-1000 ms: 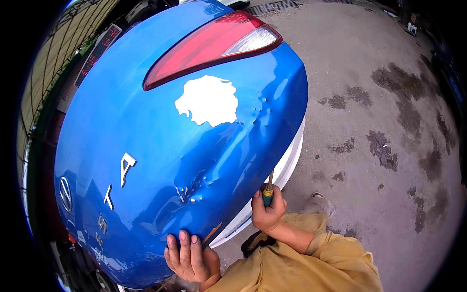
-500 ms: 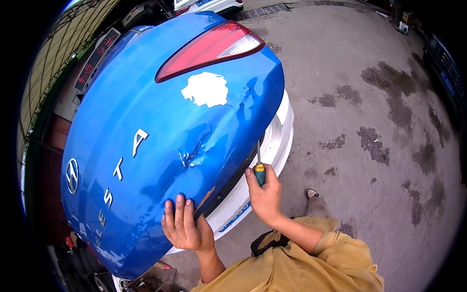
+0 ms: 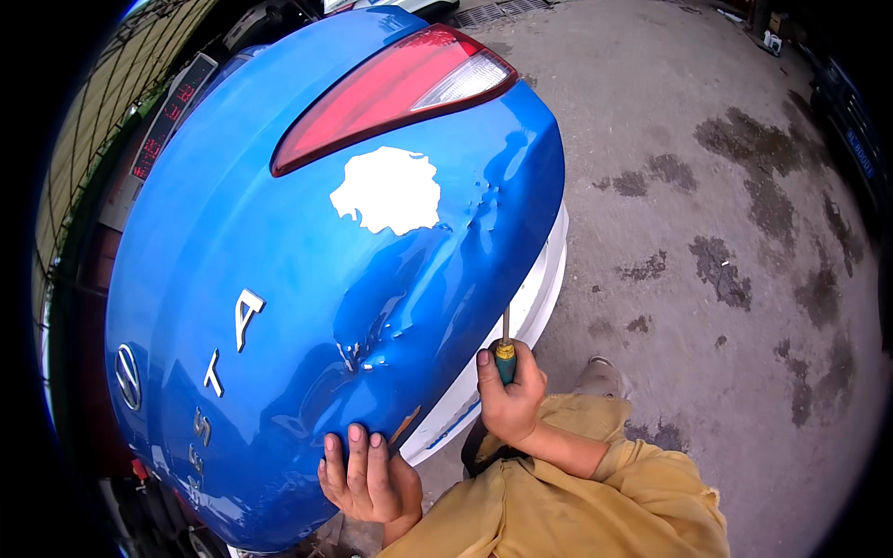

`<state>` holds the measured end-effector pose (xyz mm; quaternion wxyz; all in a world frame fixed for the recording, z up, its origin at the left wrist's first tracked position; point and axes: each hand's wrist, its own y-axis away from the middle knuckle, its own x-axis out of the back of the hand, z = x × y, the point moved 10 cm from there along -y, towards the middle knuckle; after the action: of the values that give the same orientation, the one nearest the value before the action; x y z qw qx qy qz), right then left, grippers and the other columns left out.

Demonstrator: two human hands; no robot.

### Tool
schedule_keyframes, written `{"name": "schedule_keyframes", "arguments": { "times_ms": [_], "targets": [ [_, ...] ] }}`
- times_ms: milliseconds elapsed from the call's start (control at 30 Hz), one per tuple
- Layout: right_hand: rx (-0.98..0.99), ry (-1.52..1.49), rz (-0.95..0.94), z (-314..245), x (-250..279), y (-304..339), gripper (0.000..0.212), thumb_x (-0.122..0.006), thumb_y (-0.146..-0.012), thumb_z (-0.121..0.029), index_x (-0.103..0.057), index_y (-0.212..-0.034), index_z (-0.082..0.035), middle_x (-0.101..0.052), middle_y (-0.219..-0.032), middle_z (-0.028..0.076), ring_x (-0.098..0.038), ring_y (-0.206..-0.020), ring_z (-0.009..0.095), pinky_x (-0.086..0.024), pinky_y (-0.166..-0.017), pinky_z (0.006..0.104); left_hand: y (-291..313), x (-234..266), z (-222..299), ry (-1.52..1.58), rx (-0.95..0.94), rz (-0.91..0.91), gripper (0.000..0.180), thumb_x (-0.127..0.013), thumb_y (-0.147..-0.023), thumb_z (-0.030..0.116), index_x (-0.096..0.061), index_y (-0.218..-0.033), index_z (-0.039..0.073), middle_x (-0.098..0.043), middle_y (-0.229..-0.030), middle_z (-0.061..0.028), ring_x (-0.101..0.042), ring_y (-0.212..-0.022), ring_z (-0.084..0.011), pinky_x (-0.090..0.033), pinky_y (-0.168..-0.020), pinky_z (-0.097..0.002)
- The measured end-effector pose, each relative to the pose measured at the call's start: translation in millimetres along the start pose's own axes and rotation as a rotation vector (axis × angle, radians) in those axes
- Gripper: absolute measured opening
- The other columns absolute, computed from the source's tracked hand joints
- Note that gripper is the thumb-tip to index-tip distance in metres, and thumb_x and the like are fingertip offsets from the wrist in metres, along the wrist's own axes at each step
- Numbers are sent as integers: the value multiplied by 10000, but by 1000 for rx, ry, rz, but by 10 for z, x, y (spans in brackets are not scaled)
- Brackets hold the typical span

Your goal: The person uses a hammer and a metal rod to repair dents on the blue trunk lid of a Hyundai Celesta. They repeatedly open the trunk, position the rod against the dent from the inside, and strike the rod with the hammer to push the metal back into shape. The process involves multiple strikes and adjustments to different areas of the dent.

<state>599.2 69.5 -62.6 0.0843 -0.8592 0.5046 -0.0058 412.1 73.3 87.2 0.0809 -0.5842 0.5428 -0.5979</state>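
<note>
A dented blue trunk lid (image 3: 279, 307) fills the left and middle of the view. Creases and chipped paint mark its lower right part, near a bare white patch (image 3: 389, 191). My left hand (image 3: 370, 476) grips the lid's lower edge, fingers laid on the outer face; its thumb is mostly hidden. In my right hand (image 3: 513, 395) is a screwdriver (image 3: 506, 361) with a green and yellow handle. Its metal shaft points up to the lid's edge, and its tip is hidden behind the lid. Below the lid shows part of the white bumper (image 3: 544, 290).
A red and clear tail light (image 3: 391, 98) sits in the lid's upper part. Grey concrete ground (image 3: 633, 251) with dark wet stains lies to the right. A dark vehicle (image 3: 851, 130) stands at the far right. Stacked tires (image 3: 153, 511) are at the lower left.
The trunk lid looks higher and closer, covering more of the bumper and the dark gap. Both hands appear slightly lower and to the right, with their holds unchanged.
</note>
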Motion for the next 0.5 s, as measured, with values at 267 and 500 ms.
{"name": "schedule_keyframes", "arguments": {
  "times_ms": [267,500],
  "targets": [
    [-81,1,-177,-312,205,-196,313,-668,-974,-250,-571,-1055,36,-640,-710,135,-623,-614,224,-473,-580,378,-147,90,-135,58,80,154,406,-639,-724,-69,-722,-1074,118,-738,-1177,-68,-660,-1172,-325,-441,-1013,-450],
    [-62,8,-71,-259,92,-164,271,-699,-946,-182,-574,-1034,41,-611,-683,106,-559,-571,174,-444,-537,339,-87,64,-86,44,68,114,335,-711,-785,-41,-705,-1071,133,-731,-1190,-84,-655,-1177,-345,-424,-1033,-460]
  ]
}}
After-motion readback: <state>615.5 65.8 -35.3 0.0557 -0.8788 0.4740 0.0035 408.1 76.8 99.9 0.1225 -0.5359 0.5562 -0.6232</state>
